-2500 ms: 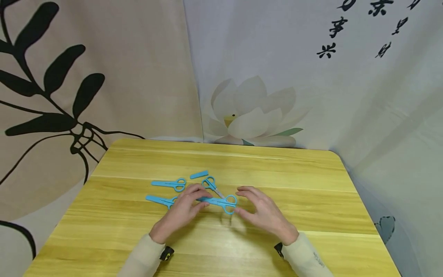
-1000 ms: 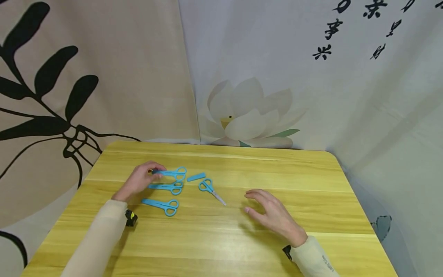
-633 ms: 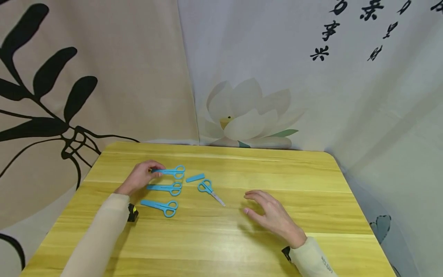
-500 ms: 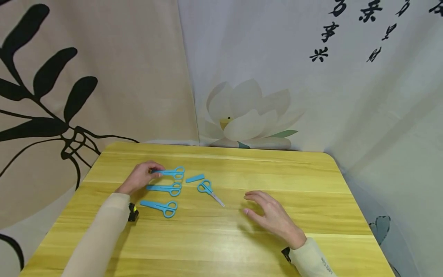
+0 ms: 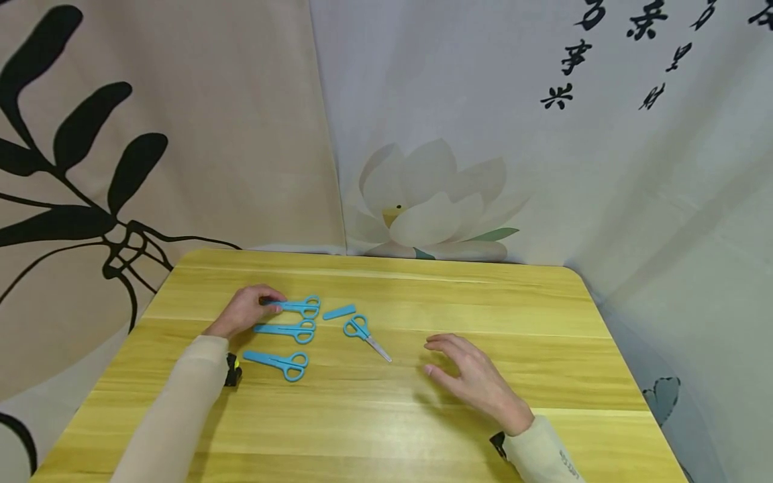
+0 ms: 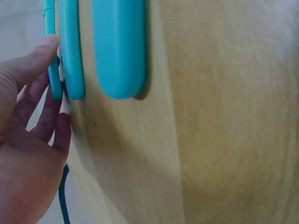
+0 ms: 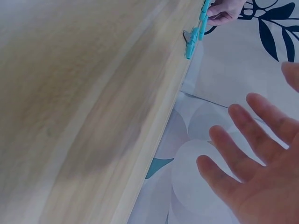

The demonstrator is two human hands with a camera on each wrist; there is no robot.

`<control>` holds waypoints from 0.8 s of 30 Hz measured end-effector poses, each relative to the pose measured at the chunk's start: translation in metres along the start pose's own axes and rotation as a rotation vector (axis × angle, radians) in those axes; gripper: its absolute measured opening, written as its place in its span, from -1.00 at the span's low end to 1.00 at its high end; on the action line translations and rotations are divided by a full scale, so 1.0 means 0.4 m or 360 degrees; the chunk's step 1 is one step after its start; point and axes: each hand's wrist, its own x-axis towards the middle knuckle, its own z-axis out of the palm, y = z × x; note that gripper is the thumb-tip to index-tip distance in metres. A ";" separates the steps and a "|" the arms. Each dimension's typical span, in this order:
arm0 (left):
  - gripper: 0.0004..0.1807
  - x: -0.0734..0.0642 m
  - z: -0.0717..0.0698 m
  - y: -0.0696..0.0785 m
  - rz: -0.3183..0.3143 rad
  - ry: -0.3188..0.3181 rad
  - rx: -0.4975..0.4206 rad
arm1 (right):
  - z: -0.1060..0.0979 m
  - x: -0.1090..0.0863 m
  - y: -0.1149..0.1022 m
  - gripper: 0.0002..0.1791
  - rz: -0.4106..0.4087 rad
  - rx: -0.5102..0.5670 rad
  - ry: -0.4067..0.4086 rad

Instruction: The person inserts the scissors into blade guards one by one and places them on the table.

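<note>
My left hand (image 5: 246,311) pinches the covered tip of a pair of blue scissors (image 5: 303,306) at the far left of the table. In the left wrist view, thumb and fingers grip the end of its blue blade cover (image 6: 54,81). Just nearer lies a second pair of covered scissors (image 5: 296,329), and below that a third pair (image 5: 278,363); all handles point right. To their right rest uncovered scissors (image 5: 359,328) with a bare metal blade, beside a loose blue blade cover (image 5: 339,312). My right hand (image 5: 477,379) hovers over the table's right half, fingers relaxed, holding nothing.
The wooden table (image 5: 386,429) has rounded back corners. Behind it hangs a fabric curtain (image 5: 447,80) printed with a lotus, dark leaves and black characters.
The left hand has carried the scissors from the table's middle to the back left, above the other two covered pairs, then lowered them slightly. The right hand has drawn away to the right.
</note>
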 end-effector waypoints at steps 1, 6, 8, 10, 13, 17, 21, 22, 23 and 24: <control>-0.80 0.000 0.001 -0.003 -0.0002 -0.0004 -0.0004 | 0.000 0.000 -0.001 -0.57 -0.0001 0.0002 0.0001; -0.81 0.000 0.002 -0.009 -0.0028 -0.0017 -0.0030 | 0.002 0.004 -0.004 -0.59 -0.0002 0.0006 -0.0010; -0.81 0.001 0.002 -0.009 -0.0026 -0.0026 -0.0039 | 0.004 0.005 -0.004 -0.58 -0.0003 0.0004 -0.0015; -0.79 -0.001 0.002 -0.007 -0.0027 -0.0035 -0.0045 | 0.006 0.007 -0.003 -0.58 -0.0007 -0.0003 -0.0014; -0.73 -0.008 -0.002 -0.005 -0.0030 -0.0048 -0.0042 | 0.008 0.012 -0.004 -0.56 -0.0022 0.0004 -0.0018; -0.60 -0.020 -0.005 0.001 -0.0022 -0.0047 -0.0004 | 0.011 0.018 -0.007 -0.55 -0.0040 0.0006 -0.0031; -0.50 -0.042 -0.009 0.020 0.0048 -0.0002 0.0066 | 0.014 0.026 -0.012 -0.56 -0.0050 -0.0001 -0.0050; -0.47 -0.049 -0.008 0.028 0.0070 0.0015 0.0083 | 0.014 0.030 -0.014 -0.56 -0.0055 -0.0001 -0.0058; -0.44 -0.058 -0.008 0.038 0.0096 0.0029 0.0099 | 0.015 0.034 -0.016 -0.56 -0.0063 -0.0004 -0.0069; -0.41 -0.067 -0.007 0.050 0.0116 0.0039 0.0111 | 0.016 0.039 -0.019 -0.56 -0.0072 -0.0005 -0.0081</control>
